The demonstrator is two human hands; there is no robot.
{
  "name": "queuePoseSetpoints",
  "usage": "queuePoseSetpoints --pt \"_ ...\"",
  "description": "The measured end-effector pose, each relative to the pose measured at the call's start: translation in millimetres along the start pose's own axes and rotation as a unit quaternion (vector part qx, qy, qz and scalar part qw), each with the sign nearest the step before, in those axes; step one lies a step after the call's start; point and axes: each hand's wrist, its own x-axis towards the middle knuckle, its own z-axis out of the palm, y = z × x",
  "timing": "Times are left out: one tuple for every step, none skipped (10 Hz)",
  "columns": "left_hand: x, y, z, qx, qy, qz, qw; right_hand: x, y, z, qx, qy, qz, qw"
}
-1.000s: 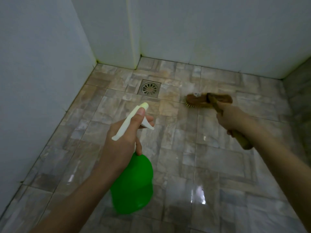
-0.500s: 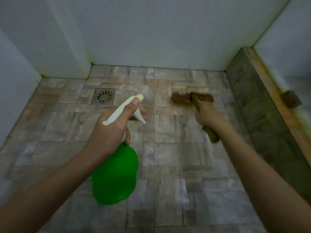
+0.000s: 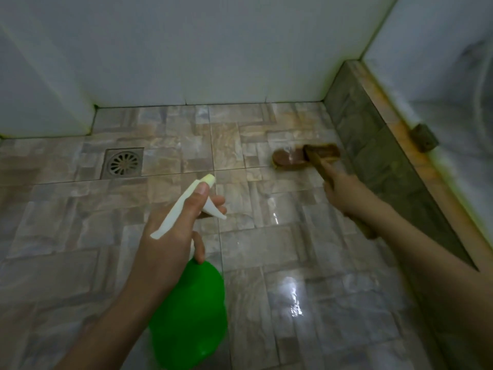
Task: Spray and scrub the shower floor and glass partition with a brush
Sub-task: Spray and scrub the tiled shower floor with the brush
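Observation:
My left hand (image 3: 170,236) grips a green spray bottle (image 3: 189,319) by its white trigger head, held above the tiled shower floor (image 3: 66,222) at centre, nozzle pointing away from me. My right hand (image 3: 344,193) is closed on the wooden handle of a brown scrub brush (image 3: 296,157). The brush head rests bristles-down on the floor near the right curb. The glass partition (image 3: 440,76) rises above that curb at the right; it looks hazy and blurred.
A square metal drain (image 3: 122,162) sits in the floor at back left. White walls (image 3: 213,49) close the back and left. A tiled curb (image 3: 378,145) with an orange-stained top runs along the right, bearing a small dark bracket (image 3: 422,137). Wet glare shines on the tiles (image 3: 293,297).
The view has swung right, bringing the curb and glass partition into sight. The brush has travelled right across the floor toward the curb. The spray bottle stays in my left hand.

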Motion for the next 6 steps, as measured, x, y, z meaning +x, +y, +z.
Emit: queuePoseSetpoints --pt "4.8 -5.0 1.6 0.030 -0.007 0.036 0.999 36.5 4.1 -0.7 -0.004 0.045 -0.032 0.998" --pt "2.6 -4.4 0.5 0.035 0.010 0.046 0.998 53.7 33.4 -12.3 -0.003 0.019 -0.032 0.999" --pt "-4.4 2.5 -7.2 0.013 0.013 0.045 0.999 -21.8 47.1 -20.7 -0.077 -0.064 -0.046 0.994" --pt "-12.0 0.1 -14.6 -0.009 0.031 0.030 0.999 -32.9 33.8 1.0 -0.051 -0.111 -0.149 0.981" --pt "-25.1 -1.0 -18.3 -0.014 0.052 0.010 0.998 -5.5 -8.8 14.7 -0.059 -0.096 -0.211 0.971" --pt "-40.5 0.5 -27.8 -0.040 0.075 0.010 0.996 25.0 -26.1 -15.3 -0.127 -0.139 -0.198 0.962"
